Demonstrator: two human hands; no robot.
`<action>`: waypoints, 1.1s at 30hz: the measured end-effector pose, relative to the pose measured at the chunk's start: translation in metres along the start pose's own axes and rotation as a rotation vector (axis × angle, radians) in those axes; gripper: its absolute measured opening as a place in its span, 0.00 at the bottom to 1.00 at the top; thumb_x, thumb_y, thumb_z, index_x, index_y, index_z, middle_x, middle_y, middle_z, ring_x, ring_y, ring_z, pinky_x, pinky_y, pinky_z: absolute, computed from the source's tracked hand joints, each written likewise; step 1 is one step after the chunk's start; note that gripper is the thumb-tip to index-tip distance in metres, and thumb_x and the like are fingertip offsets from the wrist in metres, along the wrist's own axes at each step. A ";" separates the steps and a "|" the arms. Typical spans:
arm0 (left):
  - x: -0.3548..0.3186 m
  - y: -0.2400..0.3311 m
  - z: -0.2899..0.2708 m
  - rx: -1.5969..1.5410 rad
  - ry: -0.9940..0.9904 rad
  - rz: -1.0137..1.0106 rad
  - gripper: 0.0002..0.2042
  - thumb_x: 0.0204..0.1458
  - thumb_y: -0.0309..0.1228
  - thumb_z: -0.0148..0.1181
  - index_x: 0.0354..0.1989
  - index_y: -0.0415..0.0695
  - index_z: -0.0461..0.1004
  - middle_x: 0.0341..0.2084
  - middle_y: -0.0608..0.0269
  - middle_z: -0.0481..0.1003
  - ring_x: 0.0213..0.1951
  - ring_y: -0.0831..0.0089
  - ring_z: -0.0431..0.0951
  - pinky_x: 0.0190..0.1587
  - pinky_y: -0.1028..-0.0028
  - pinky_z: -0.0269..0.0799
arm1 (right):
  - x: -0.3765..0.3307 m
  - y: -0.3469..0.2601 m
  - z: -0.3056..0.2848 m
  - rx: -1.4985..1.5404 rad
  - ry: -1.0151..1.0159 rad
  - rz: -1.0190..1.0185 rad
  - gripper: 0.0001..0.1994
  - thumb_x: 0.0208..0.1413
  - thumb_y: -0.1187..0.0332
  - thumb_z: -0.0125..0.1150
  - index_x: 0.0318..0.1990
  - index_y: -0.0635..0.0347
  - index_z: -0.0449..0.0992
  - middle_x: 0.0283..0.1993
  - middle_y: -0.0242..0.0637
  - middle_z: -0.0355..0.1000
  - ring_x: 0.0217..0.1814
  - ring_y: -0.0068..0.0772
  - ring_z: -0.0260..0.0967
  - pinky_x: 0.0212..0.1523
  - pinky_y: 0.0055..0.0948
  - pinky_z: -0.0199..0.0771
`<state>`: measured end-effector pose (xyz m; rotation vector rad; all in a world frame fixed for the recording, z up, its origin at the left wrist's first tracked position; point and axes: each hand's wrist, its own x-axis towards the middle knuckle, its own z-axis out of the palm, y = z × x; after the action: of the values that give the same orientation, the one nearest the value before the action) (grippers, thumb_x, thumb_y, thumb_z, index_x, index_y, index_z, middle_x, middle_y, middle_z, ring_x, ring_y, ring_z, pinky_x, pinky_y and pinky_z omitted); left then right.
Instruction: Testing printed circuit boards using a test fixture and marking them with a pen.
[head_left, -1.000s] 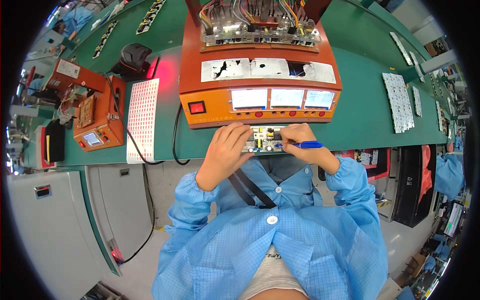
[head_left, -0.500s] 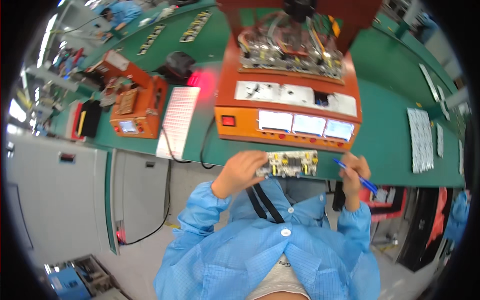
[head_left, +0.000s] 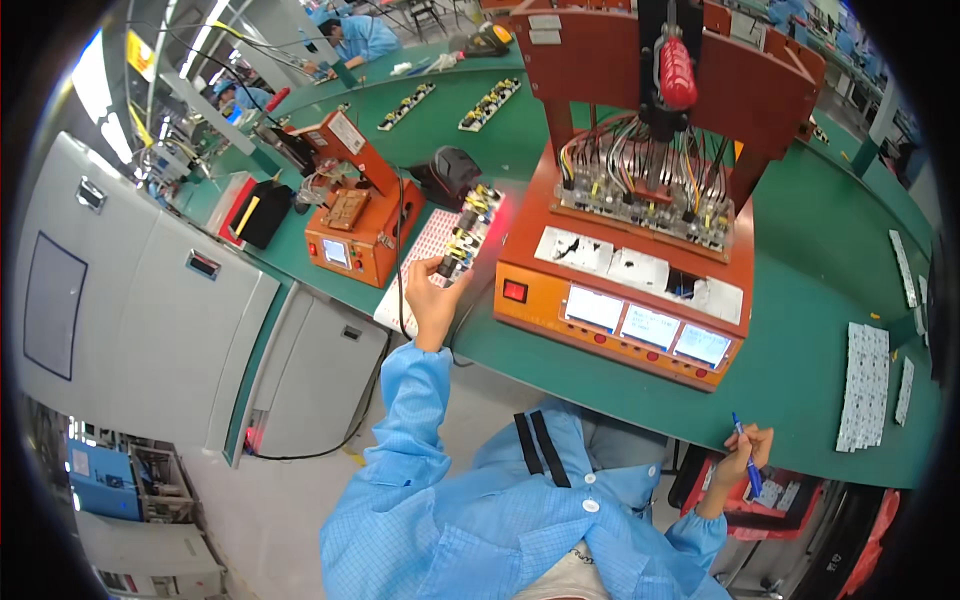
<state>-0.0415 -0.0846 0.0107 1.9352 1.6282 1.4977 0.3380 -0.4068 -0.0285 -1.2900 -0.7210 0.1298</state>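
My left hand point(head_left: 434, 297) grips the lower end of a circuit board point(head_left: 468, 238) crowded with yellow and black parts. The board is held at a slant over a printed sheet of labels point(head_left: 428, 243), close to the black handheld-style scanner point(head_left: 446, 177), whose red light glows by the board's right side. At the table's front edge, my right hand point(head_left: 745, 455) is closed around a blue pen point(head_left: 747, 455), its tip pointing up. An orange test fixture point(head_left: 620, 345) with small lit screens stands between the hands, further back.
A smaller orange tester point(head_left: 350, 245) stands at the left. Two more circuit boards point(head_left: 490, 104) point(head_left: 407, 106) lie on the green table point(head_left: 800, 330) at the back. White board panels point(head_left: 864, 385) lie at the right. A cable point(head_left: 402, 270) hangs over the front edge.
My left hand has carried the board from the table's front edge up and left to the scanner. My right hand still holds the pen near the front edge. The view has turned.
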 end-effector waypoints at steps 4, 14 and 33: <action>0.007 -0.019 0.014 0.215 -0.111 0.012 0.24 0.32 0.37 0.76 0.35 0.39 0.71 0.32 0.55 0.73 0.36 0.61 0.75 0.38 0.67 0.70 | -0.002 -0.002 0.002 0.067 0.026 0.002 0.06 0.52 0.75 0.47 0.26 0.58 0.57 0.18 0.29 0.53 0.18 0.19 0.51 0.20 0.18 0.49; 0.006 -0.016 0.019 0.217 -0.145 0.000 0.22 0.33 0.39 0.73 0.33 0.41 0.72 0.32 0.56 0.71 0.39 0.57 0.72 0.40 0.63 0.69 | -0.005 0.004 0.009 -0.045 0.109 -0.016 0.04 0.50 0.78 0.45 0.27 0.60 0.59 0.19 0.30 0.54 0.19 0.18 0.50 0.20 0.18 0.47; 0.053 -0.007 0.074 0.333 -0.196 0.104 0.23 0.36 0.41 0.71 0.37 0.39 0.71 0.37 0.51 0.70 0.43 0.54 0.70 0.43 0.59 0.68 | -0.008 0.008 0.009 -0.087 0.107 -0.041 0.04 0.51 0.79 0.45 0.28 0.60 0.59 0.20 0.30 0.55 0.19 0.17 0.51 0.20 0.17 0.48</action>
<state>0.0057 -0.0068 0.0006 2.2873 1.8027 1.0777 0.3292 -0.4004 -0.0383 -1.3541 -0.6665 -0.0039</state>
